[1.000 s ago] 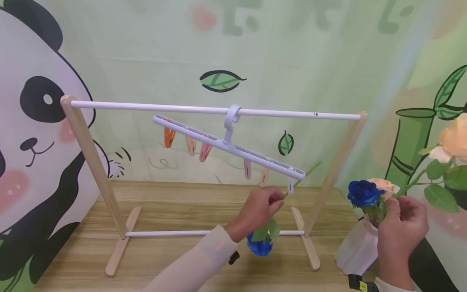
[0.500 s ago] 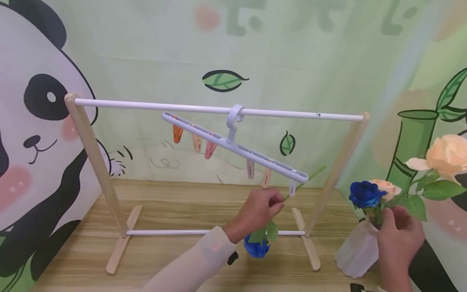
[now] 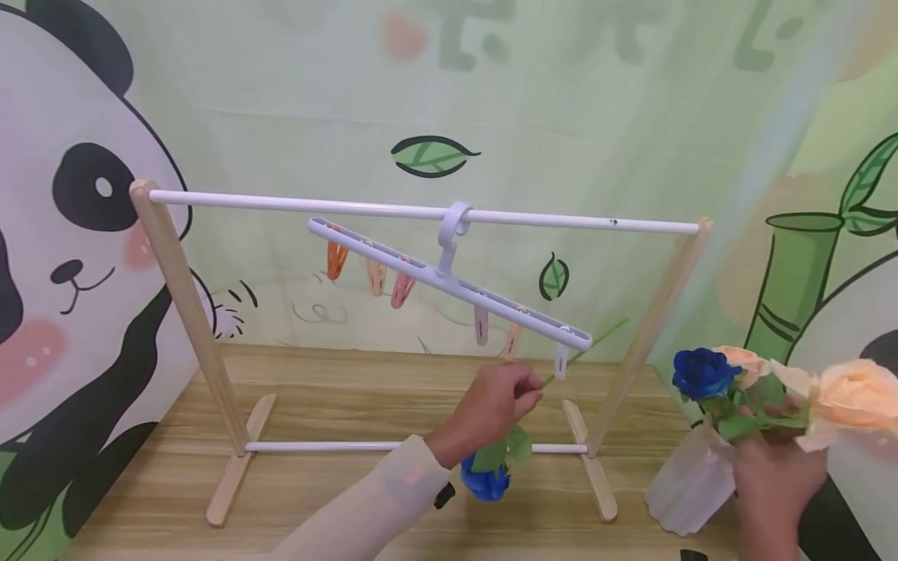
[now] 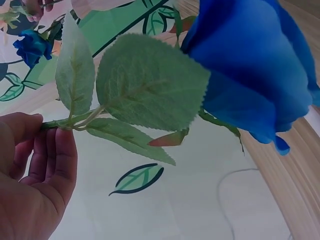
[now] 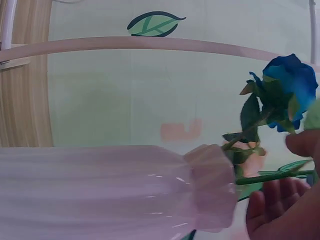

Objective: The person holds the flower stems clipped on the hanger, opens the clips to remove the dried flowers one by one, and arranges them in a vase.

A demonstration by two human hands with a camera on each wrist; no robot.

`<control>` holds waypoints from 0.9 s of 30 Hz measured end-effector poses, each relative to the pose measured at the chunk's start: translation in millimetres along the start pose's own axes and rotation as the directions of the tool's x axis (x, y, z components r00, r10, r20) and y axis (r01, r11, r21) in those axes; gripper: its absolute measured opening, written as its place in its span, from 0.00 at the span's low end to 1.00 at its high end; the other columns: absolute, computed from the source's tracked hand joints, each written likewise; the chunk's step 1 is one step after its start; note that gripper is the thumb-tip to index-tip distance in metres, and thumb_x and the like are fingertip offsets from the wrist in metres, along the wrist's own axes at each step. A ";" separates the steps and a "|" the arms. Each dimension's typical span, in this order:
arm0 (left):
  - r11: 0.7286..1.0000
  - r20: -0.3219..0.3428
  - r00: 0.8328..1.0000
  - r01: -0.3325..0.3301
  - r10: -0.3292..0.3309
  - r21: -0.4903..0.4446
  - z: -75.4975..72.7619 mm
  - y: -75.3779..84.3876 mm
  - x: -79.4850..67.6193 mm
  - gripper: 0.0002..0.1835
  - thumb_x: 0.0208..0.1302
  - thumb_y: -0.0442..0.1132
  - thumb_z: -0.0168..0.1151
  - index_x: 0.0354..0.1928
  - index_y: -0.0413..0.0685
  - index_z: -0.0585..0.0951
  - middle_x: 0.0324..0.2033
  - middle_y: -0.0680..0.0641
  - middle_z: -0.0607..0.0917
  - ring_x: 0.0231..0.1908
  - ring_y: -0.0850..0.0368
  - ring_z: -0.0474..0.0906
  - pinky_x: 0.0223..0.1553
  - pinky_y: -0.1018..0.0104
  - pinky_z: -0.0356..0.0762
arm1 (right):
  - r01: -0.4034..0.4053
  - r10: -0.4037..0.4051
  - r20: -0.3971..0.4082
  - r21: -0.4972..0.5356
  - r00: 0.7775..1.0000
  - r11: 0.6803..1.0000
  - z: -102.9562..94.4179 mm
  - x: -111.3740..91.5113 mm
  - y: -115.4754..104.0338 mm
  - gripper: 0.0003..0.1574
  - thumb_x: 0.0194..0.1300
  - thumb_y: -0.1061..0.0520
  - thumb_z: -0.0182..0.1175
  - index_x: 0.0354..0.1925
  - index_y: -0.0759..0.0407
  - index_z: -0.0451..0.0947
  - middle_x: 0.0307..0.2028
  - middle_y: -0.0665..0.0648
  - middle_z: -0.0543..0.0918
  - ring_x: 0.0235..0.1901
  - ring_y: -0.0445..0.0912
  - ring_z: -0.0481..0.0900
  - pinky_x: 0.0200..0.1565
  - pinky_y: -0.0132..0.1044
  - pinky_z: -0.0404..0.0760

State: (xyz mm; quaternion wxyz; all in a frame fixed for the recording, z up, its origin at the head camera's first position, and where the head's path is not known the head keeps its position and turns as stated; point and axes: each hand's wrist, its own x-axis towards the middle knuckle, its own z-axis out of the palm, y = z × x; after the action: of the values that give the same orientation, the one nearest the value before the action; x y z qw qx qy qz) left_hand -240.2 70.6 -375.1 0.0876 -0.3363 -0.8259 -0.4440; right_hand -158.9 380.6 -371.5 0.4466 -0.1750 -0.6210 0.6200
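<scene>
My left hand [image 3: 491, 405] pinches the stem of a blue rose [image 3: 486, 477], whose bloom hangs down with leaves above it. Its bare stem end slants up behind the lowest hair clip [image 3: 561, 362] of a tilted clip hanger [image 3: 449, 279]. My right hand [image 3: 780, 471] is beside a white ribbed vase [image 3: 690, 483], holding the stem of a peach rose [image 3: 856, 396] that leans out to the right. In the right wrist view a green stem [image 5: 265, 177] runs from the vase mouth between thumb and fingers. Another blue rose [image 3: 705, 372] and a second peach rose [image 3: 745, 363] stand in the vase.
The hanger hooks over the top bar [image 3: 302, 204] of a wood-and-white rack. Several coloured clips, including an orange one [image 3: 337, 260], hang along it. A lower bar [image 3: 323, 446] joins the rack's feet on the wooden table [image 3: 337, 499]. A panda-print cloth [image 3: 281, 93] backs the scene.
The peach rose at my right hand has come down toward the vase and tipped over to the right. My left hand stays nearly still, its blue bloom swinging slightly left.
</scene>
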 end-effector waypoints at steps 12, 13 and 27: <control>1.000 0.002 1.000 0.008 -0.008 0.021 -2.5 1.5 -0.9 0.02 0.69 0.33 0.66 0.40 0.44 0.86 0.32 0.50 0.87 0.29 0.68 0.75 0.34 0.81 0.77 | 0.353 -0.354 0.031 -0.195 0.935 0.915 6.2 -29.4 -26.5 0.69 0.46 0.66 0.75 0.78 0.52 0.47 0.65 0.44 0.62 0.63 0.37 0.61 0.63 0.28 0.60; 1.000 0.000 1.000 0.009 -0.009 0.022 -3.1 2.0 -1.2 0.02 0.69 0.33 0.66 0.40 0.44 0.86 0.32 0.51 0.87 0.29 0.68 0.75 0.34 0.81 0.77 | 0.379 -0.386 0.006 -0.201 0.923 0.903 9.1 -33.5 -30.8 0.64 0.48 0.63 0.75 0.77 0.53 0.51 0.65 0.43 0.62 0.64 0.37 0.60 0.62 0.29 0.60; 1.000 0.019 1.000 -0.019 0.018 0.014 -3.7 3.4 -1.7 0.02 0.69 0.34 0.65 0.41 0.45 0.85 0.33 0.51 0.88 0.29 0.69 0.76 0.35 0.82 0.78 | 0.596 -0.586 0.110 -0.153 0.803 0.788 58.0 -73.8 -40.0 0.18 0.51 0.71 0.69 0.43 0.75 0.82 0.43 0.36 0.80 0.46 0.24 0.71 0.51 0.22 0.67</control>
State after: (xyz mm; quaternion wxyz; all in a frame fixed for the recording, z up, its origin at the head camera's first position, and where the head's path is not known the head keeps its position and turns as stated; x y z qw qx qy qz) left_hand -237.3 68.1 -371.4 0.0863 -0.3475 -0.8266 -0.4342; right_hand -150.4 281.3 -349.6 0.5826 0.0059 -0.7103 0.3949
